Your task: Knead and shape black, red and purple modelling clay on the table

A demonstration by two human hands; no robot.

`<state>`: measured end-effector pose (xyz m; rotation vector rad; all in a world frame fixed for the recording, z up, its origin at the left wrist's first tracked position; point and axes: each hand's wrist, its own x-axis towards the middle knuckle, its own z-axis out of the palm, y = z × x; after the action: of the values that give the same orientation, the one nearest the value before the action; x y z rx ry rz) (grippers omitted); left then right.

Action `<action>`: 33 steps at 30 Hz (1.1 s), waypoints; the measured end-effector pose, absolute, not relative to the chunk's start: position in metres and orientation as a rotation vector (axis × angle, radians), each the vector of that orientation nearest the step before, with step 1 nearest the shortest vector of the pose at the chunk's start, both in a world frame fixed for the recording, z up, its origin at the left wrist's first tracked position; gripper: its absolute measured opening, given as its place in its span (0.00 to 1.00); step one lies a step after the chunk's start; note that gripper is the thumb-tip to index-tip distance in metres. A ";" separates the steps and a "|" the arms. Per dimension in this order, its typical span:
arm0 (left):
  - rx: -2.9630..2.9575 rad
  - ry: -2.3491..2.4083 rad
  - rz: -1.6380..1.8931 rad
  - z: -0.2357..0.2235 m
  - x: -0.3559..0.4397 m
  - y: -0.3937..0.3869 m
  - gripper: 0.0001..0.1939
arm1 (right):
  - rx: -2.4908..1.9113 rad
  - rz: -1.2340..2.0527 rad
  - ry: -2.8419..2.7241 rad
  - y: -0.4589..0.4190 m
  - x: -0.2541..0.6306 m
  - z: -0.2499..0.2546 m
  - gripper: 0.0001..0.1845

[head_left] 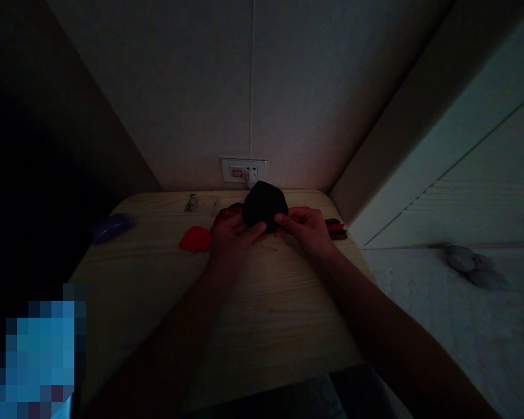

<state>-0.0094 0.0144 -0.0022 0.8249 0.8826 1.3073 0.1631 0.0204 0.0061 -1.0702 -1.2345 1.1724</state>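
Observation:
Between my two hands is a flat black piece (pixel 265 205) with angular edges, held up over the back of the wooden tabletop; the dim light hides what it is made of. My left hand (pixel 233 235) pinches its lower left edge, thumb in front. At its lower right edge, my right hand (pixel 303 228) grips with thumb and fingers. A flat red piece (pixel 195 239) lies just left of my left hand. Behind that hand, a dark red and black bundle (pixel 225 214) is partly hidden. More dark red strips (pixel 336 228) lie past my right hand.
A wall socket (pixel 243 170) with a white plug sits behind the wooden tabletop (pixel 266 302). A purple object (pixel 111 227) rests at the left edge. To the right, a grey soft-looking object (pixel 474 266) lies on a pale textured surface. A blurred-out bright blue patch (pixel 43 349) fills the lower left.

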 end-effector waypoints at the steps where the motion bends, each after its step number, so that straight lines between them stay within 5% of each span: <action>1: 0.852 0.889 1.301 -0.003 -0.010 0.014 0.25 | -1.074 1.171 -1.260 0.020 0.163 0.006 0.17; 33: 0.892 0.884 1.282 0.000 -0.012 0.014 0.18 | -1.068 1.223 -1.358 0.019 0.165 0.013 0.15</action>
<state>-0.0118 0.0135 -0.0002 0.8919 0.8844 1.2820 0.1650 0.0190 0.0125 -1.0682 -1.3578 1.2231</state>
